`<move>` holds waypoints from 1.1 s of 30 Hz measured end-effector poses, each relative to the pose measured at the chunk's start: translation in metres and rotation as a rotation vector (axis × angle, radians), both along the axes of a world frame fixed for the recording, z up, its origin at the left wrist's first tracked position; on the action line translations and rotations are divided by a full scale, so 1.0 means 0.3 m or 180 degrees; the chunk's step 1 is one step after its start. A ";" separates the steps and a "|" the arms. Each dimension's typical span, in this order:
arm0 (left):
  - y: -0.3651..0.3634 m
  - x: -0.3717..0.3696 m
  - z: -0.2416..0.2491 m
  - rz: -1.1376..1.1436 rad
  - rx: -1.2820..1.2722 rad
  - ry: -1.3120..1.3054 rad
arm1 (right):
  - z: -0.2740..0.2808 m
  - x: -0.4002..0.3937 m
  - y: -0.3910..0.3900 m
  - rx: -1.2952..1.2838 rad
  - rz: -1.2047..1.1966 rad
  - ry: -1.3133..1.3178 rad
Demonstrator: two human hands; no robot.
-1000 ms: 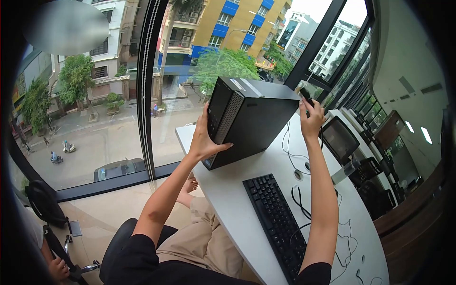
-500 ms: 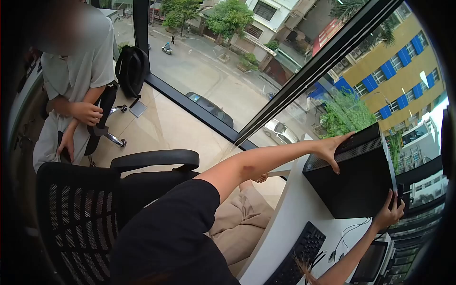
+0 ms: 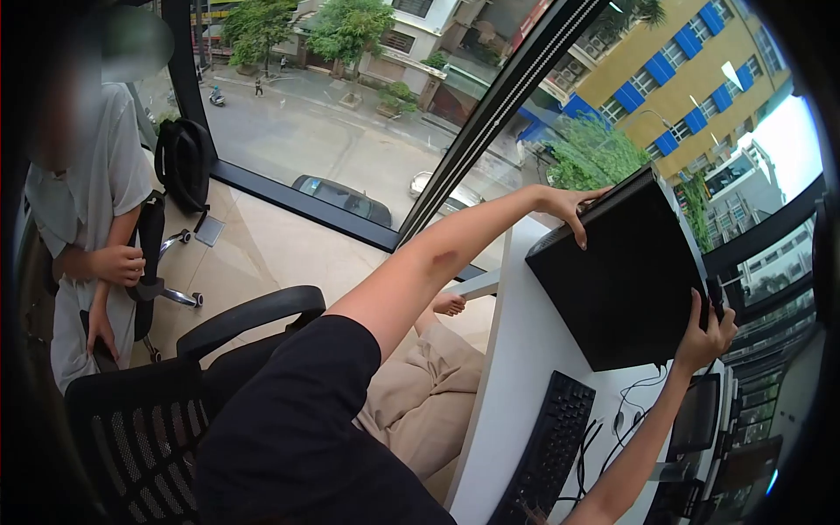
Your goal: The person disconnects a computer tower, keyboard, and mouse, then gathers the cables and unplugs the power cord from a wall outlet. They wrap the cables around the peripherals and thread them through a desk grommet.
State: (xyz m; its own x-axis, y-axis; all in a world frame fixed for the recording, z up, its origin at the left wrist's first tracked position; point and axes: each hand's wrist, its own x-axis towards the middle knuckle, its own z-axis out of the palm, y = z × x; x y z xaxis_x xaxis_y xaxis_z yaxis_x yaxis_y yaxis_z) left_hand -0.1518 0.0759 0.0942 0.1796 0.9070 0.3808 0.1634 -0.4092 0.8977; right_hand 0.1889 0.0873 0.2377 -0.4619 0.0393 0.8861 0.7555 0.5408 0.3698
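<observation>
A black computer tower (image 3: 612,271) stands on the white desk (image 3: 503,350), its broad dark side facing me. My left hand (image 3: 569,208) grips the tower's far upper edge, thumb pressed on the side and fingers reaching over the other face. At the opposite end, my right hand (image 3: 705,337) holds the edge near the rear corner, with its fingertips up against the case. Part of the fingers of both hands is hidden behind the tower. A black keyboard (image 3: 551,437) lies on the desk below the tower, close to my right forearm.
Black cables (image 3: 626,411) run across the desk by the keyboard. A dark-screened device (image 3: 696,411) stands at the right. A black mesh office chair (image 3: 140,446) is at lower left, near a seated person (image 3: 87,219). Tall windows (image 3: 306,131) border the floor, with a backpack (image 3: 184,162) beside them.
My view has shifted, so most things sit further left. The tower has turned slightly in my hands, showing more of its broad side and less of its mesh end. Both hands keep their hold.
</observation>
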 end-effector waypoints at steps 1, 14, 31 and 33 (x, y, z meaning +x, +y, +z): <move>0.013 -0.009 0.001 -0.0048 -0.0009 0.0013 | 0.003 -0.011 -0.010 0.0109 0.0113 0.0013; 0.008 -0.019 0.023 -0.0189 -0.0580 -0.0239 | 0.060 0.021 0.008 -0.0512 0.0190 0.0095; -0.440 0.427 -0.235 0.2347 0.1215 0.0155 | -0.028 0.553 -0.004 -0.3995 0.1525 0.1766; -0.548 0.579 -0.300 0.1971 0.0853 0.0257 | -0.039 0.596 -0.028 -0.3909 0.2201 0.2024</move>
State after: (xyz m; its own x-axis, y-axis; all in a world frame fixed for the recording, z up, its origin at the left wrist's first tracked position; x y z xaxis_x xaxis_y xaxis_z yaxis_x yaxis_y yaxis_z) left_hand 0.0220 -0.0886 0.0041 -0.3053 0.7278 0.6141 0.5015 -0.4253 0.7534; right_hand 0.3678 0.0788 0.2261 -0.2683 0.8105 0.5206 0.0932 0.5597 -0.8234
